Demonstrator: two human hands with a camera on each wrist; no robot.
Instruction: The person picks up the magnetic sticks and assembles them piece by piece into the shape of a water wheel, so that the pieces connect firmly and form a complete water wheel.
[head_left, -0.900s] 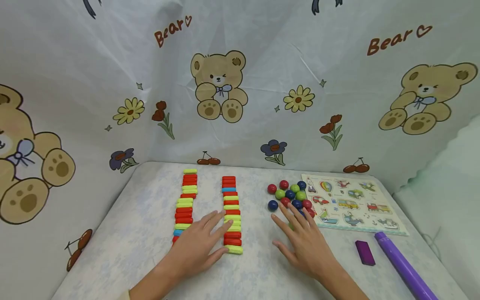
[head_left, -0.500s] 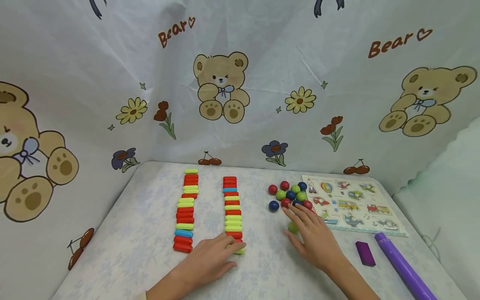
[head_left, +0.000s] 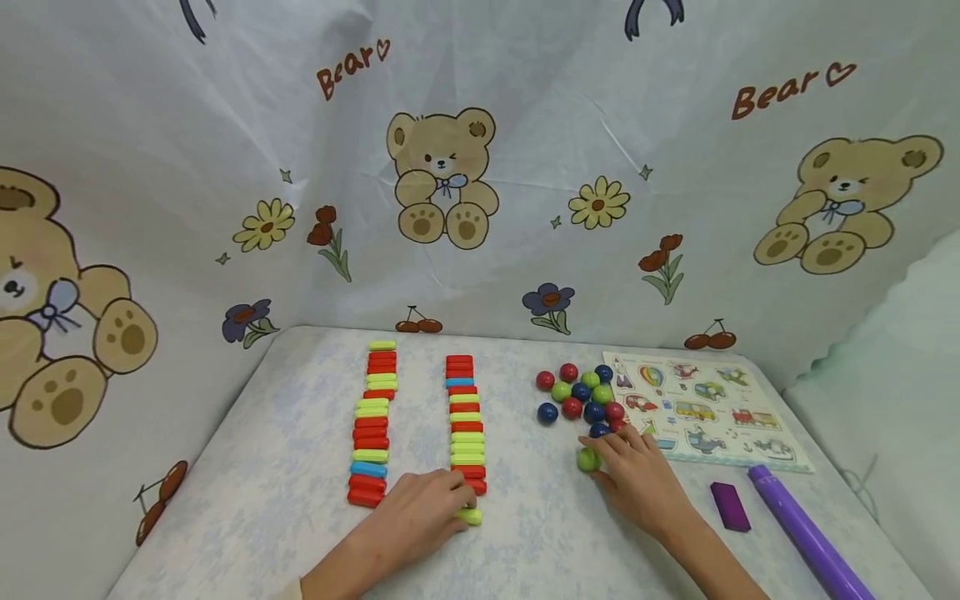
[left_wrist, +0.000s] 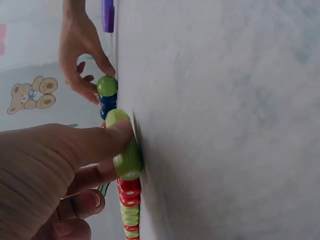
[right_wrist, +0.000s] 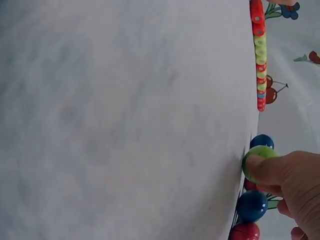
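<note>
left hand pinches the green block at the row's near end; right hand pinches a green ball. both should lift straight, sparing neighbours.

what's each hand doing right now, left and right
Left hand: holding a green block at the near end of the right-hand row.
Right hand: pinching a green ball on the table.

The left hand covers most of the green block near the table's front edge. The purple tube runs out of the head view's bottom edge. The puzzle board's small labels are illegible.
</note>
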